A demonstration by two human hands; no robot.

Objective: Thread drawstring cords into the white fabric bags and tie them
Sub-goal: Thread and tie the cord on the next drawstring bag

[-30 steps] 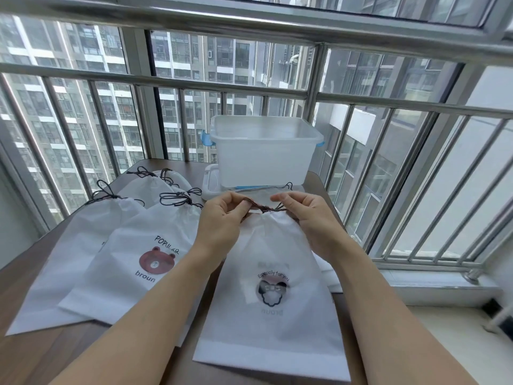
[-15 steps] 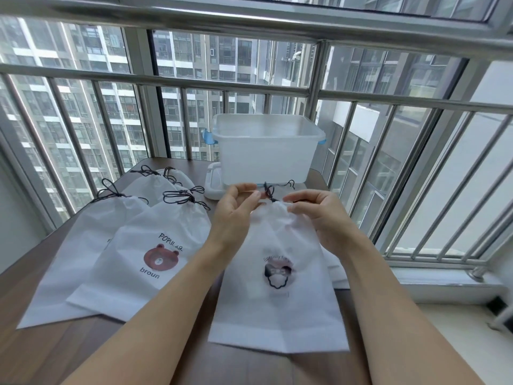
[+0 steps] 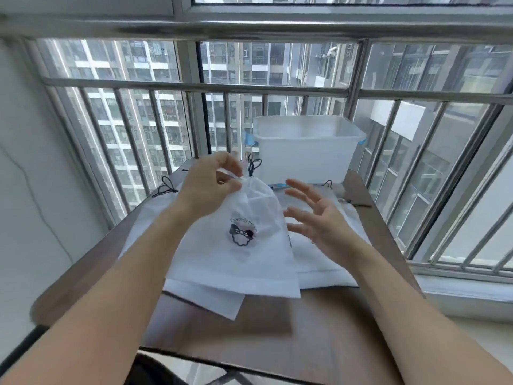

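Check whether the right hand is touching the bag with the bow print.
Apart. The head view shows the right hand open beside the bag, with other fabric visible between them; the left hand pinches its gathered top.

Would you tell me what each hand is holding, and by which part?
The left hand pinches the white bag at its gathered top; the right hand is open, holding nothing.

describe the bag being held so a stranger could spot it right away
On the brown table before the clear plastic bin, the left hand pinches one white bag by its gathered neck. Alone among the bags, it is lifted and shows a dark bow print.
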